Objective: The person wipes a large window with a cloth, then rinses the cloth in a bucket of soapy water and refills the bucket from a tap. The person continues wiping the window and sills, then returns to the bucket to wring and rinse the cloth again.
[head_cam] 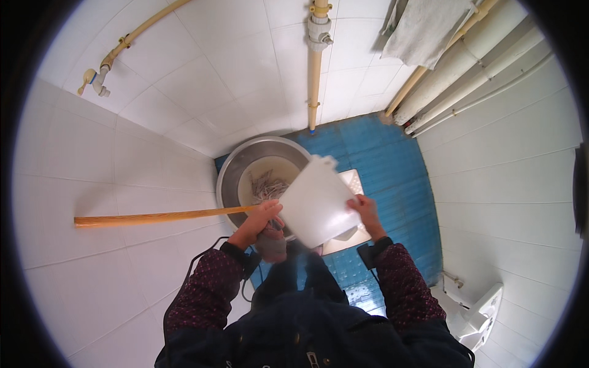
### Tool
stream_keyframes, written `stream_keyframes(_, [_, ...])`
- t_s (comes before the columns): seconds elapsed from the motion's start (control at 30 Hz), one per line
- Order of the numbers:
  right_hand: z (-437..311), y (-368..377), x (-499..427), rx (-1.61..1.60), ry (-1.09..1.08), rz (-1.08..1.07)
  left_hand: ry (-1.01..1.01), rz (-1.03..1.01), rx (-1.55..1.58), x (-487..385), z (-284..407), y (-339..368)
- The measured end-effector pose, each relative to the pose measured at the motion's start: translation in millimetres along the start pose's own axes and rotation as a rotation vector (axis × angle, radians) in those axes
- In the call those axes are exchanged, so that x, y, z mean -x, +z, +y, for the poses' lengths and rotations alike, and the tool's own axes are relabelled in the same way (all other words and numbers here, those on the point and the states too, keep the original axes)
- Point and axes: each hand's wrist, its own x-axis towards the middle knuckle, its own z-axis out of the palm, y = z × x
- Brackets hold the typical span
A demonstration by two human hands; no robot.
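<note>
My left hand holds a greyish-pink wet cloth that hangs below the fingers, and its fingertips meet the left edge of a flat white plastic panel. At the panel's right edge, my right hand grips it. The panel is tilted and slightly blurred, and it covers part of a metal basin. Cloudy water stands in the basin with a string mop head in it. A wooden mop handle reaches from there to the left, passing by my left hand.
Under the panel, a white squat-toilet pan is set in the blue tiled floor. A tap juts from the left wall. A vertical pipe with a valve runs behind the basin. A grey cloth hangs over pipes at upper right.
</note>
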Motion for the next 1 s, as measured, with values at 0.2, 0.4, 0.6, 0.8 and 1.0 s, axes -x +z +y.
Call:
stream_keyframes(0.2, [101, -91, 4, -0.554, 0.192, 0.324, -0.050, 0.001, 0.043, 25, -7, 1])
stream_keyframes(0.4, [81, -130, 12, -0.711, 0.166, 0.455, 0.184, 0.007, 0.170, 46, 37, -6])
stream_keyframes(0.6, [-28, -63, -6, -0.247, -0.044, 0.039, 0.481, 0.144, 0.364, 89, 97, -23])
stream_keyframes(0.8, [-129, 124, 9, 1.047, -0.948, -0.469, 0.789, 0.456, 0.723, 92, 144, -45])
stream_keyframes(1.0, [-225, 221, 13, 1.031, -1.205, -0.462, 0.796, 0.776, 0.055, 69, 110, -124])
